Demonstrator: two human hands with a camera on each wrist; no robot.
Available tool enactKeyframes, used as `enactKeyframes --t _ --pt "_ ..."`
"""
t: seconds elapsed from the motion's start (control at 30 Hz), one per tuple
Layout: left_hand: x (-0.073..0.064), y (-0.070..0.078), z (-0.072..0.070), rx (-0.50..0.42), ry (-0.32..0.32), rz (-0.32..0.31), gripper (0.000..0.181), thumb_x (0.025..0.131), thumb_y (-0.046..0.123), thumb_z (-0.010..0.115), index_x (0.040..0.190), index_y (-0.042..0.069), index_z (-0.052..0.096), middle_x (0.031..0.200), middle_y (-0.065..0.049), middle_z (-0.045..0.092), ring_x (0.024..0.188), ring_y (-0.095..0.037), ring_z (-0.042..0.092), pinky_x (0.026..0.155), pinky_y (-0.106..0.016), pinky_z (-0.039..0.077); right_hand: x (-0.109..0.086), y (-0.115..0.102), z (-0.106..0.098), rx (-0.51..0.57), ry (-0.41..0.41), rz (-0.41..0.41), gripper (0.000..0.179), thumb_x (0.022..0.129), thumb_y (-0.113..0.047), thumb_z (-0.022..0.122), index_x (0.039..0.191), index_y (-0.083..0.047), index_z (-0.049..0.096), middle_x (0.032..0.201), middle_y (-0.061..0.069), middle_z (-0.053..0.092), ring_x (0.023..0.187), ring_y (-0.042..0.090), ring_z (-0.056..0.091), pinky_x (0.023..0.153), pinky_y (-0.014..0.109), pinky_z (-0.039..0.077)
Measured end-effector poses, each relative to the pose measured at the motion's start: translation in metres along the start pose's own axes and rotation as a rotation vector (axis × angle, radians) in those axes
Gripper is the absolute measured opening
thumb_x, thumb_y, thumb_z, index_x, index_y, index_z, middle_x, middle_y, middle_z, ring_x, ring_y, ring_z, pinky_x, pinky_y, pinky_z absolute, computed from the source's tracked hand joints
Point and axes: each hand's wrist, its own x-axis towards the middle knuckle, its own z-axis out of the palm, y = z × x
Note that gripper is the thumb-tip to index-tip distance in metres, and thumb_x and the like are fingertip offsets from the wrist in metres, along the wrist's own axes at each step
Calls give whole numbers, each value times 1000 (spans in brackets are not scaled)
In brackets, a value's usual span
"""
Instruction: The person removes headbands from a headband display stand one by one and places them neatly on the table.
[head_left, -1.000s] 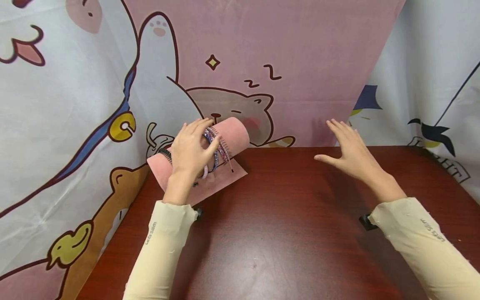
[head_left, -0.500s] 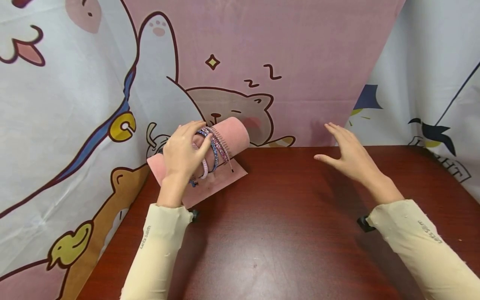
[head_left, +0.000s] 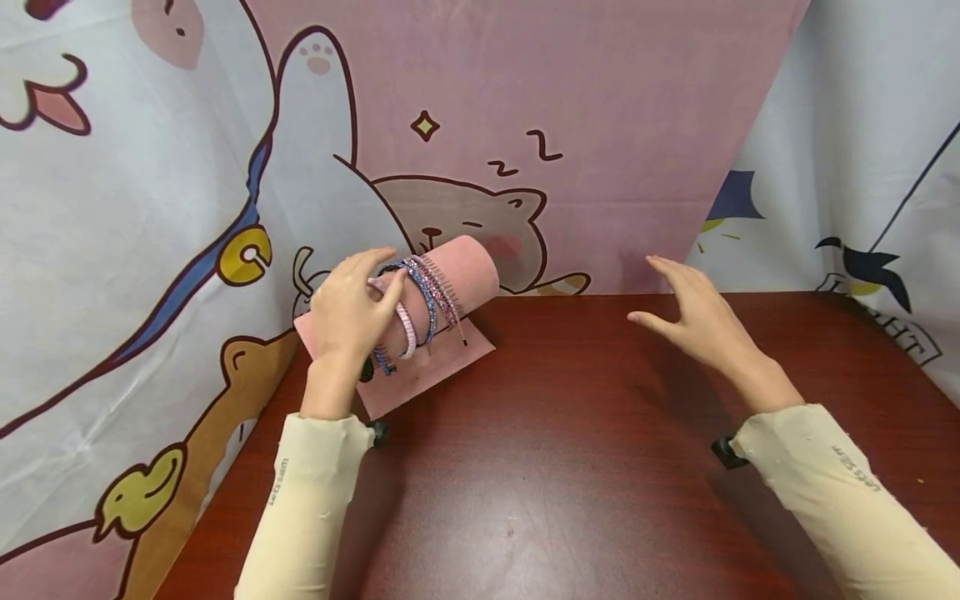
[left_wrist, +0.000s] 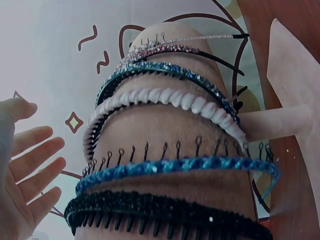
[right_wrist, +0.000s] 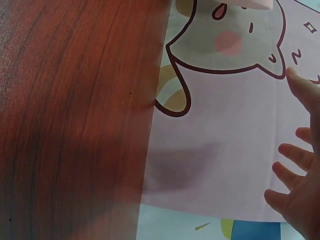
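Note:
A pink padded headband stand (head_left: 472, 271) lies tilted at the left back of the table, with a flat pink base (head_left: 442, 367). Around its roll sit several toothed headbands: a black glittery one (left_wrist: 170, 215), a blue braided one (left_wrist: 170, 167), a pale ribbed one (left_wrist: 175, 98), a silver-blue one (left_wrist: 155, 66) and pink glittery ones (left_wrist: 175, 49) by the far end. Over the stand's near end hovers my left hand (head_left: 345, 308), fingers spread; the left wrist view shows it beside the headbands, holding nothing. My right hand (head_left: 701, 321) hangs in the air over the table's right side, thumb apart from its fingers.
The dark red wooden table (head_left: 555, 467) runs back to a pink cartoon cloth (head_left: 615, 125). White printed cloth (head_left: 112, 275) closes in the left side, and another white cloth (head_left: 885, 167) hangs at the right.
My left hand has moved left and slightly toward me along the stand, uncovering more of the pale and blue headbands. My right hand has lowered slightly. The stand stays in place.

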Motion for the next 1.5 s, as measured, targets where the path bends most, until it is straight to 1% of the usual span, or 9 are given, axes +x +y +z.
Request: enactKeyframes --t 0.23,0.47,0.7,0.77,0.9,0.97,1.37,1.43,1.5 --pt "-1 -7 -4 11 17 -21 33 94 36 63 122 21 71 124 -5 72 115 -29 68 84 -51 54 -1 2 3 12 12 4 84 86 -37 77 153 -7 37 154 20 42 141 45 35 114 62 28" --pt "-2 -17 -7 13 4 -34 34 95 36 63 122 19 71 124 -6 72 114 -29 68 88 -51 54 -2 3 6 23 38 -15 81 85 -33 78 150 -5 40 151 21 45 139 45 37 113 60 28" --pt "-4 -27 -9 7 0 -46 32 96 36 62 122 19 71 123 -7 72 96 -31 72 82 -52 53 -4 3 9 27 35 -17 78 85 -31 78 149 -4 41 150 22 45 139 45 37 113 60 28" --pt "-5 -30 -11 6 -7 -57 32 96 35 62 122 19 71 123 -8 72 98 -32 72 83 -52 53 -4 3 9 27 25 -10 78 86 -32 77 149 -4 41 151 22 45 139 45 36 113 60 28" --pt "-7 -34 -13 -7 -26 -81 31 97 33 62 123 18 71 125 -8 71 113 -34 68 89 -53 52 -5 3 11 26 16 -2 77 87 -34 76 149 -5 41 151 21 45 140 44 36 113 61 28" --pt "-9 -36 -14 -11 -34 -91 31 97 33 61 123 18 71 125 -9 71 114 -34 67 90 -53 52 -5 3 12 26 18 -7 77 87 -33 76 149 -5 42 150 21 45 139 44 36 113 61 28" --pt "-18 -46 -17 -5 -36 -127 31 98 34 59 121 17 72 123 -10 72 111 -34 67 90 -53 52 -4 -1 20 42 17 1 75 86 -33 77 147 -4 43 149 22 46 139 43 37 112 61 30" --pt "-19 -47 -17 -6 -33 -136 31 98 34 59 120 17 72 122 -10 72 109 -34 68 89 -52 52 -3 -1 21 44 13 5 75 87 -32 76 148 -4 43 149 22 46 140 43 37 112 60 30" --pt "-21 -49 -18 -7 -24 -142 30 98 34 60 119 16 72 120 -10 73 101 -34 69 85 -51 52 -3 -2 23 45 8 6 75 87 -33 76 148 -4 43 149 22 46 139 43 37 113 60 30"
